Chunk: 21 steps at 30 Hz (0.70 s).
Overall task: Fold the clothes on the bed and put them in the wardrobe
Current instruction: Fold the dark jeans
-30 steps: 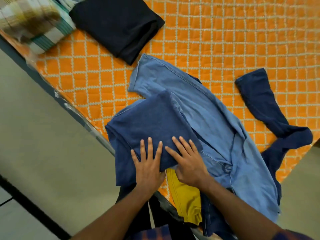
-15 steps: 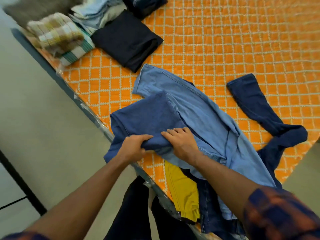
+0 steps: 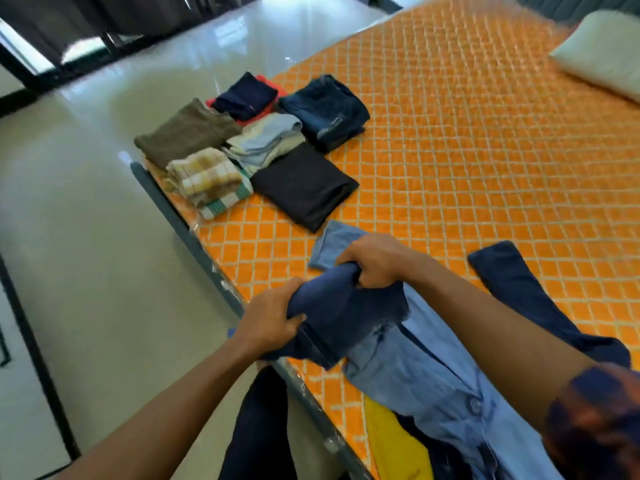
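The folded navy garment (image 3: 343, 317) is gripped at both ends: its near left side is wrapped by the curled fingers and thumb of the left hand (image 3: 273, 318), and its far corner is clenched in the fist of the right hand (image 3: 375, 261). It is held bunched between the two hands at the near edge of the bed (image 3: 450, 150), over a light blue shirt (image 3: 426, 372) that is spread out beneath it; whether it is lifted clear of the shirt cannot be told. The cloth is seen as a dark blue, matte fabric, doubled over in thick layers, with a ragged-looking lower edge that is blurred. A yellow garment (image 3: 394, 441) is partly covered by the shirt, and another dark blue garment (image 3: 526, 296) is laid loose just beyond the right forearm. The bed is covered by an orange quilt crossed with pale diamond stitching. Farther along its left edge, folded clothes are grouped close together: a black piece (image 3: 304, 185), a checked piece (image 3: 204, 171), a brown piece (image 3: 187, 131), a pale blue bundle (image 3: 266, 140) and folded jeans (image 3: 325, 110). A white pillow (image 3: 602, 53) is seen at the far right corner. A glossy pale floor (image 3: 86, 237) is seen to the left of the bed.
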Each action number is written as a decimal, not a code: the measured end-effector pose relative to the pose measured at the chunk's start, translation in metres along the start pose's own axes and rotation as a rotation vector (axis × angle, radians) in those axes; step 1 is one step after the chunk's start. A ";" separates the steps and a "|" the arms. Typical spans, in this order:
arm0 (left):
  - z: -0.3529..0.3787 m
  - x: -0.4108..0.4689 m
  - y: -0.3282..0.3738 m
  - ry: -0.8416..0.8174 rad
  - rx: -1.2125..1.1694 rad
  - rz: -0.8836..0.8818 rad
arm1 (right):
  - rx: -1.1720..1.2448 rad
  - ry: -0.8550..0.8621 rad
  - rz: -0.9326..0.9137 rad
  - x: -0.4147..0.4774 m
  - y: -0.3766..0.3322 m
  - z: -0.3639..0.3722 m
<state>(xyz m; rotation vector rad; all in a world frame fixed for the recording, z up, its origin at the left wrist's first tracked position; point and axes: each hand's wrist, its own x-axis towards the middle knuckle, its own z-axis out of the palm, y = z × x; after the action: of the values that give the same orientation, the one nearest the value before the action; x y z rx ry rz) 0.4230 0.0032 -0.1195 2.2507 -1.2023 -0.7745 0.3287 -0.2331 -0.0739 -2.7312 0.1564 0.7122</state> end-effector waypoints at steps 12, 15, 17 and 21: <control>-0.159 0.228 -0.011 0.449 0.201 0.224 | -0.162 0.533 0.040 0.167 0.093 -0.200; -0.136 0.259 -0.013 0.500 0.319 0.160 | -0.210 0.673 0.045 0.201 0.132 -0.177; -0.107 0.279 -0.021 0.422 0.352 0.090 | -0.180 0.693 0.176 0.230 0.161 -0.135; -0.027 0.315 -0.078 -0.050 0.274 -0.079 | 0.271 0.443 0.497 0.277 0.194 -0.019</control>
<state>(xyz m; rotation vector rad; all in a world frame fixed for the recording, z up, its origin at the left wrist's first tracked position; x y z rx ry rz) 0.6309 -0.2224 -0.2297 2.5266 -1.3184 -0.7379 0.5430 -0.4294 -0.2470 -2.5508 0.9786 0.1593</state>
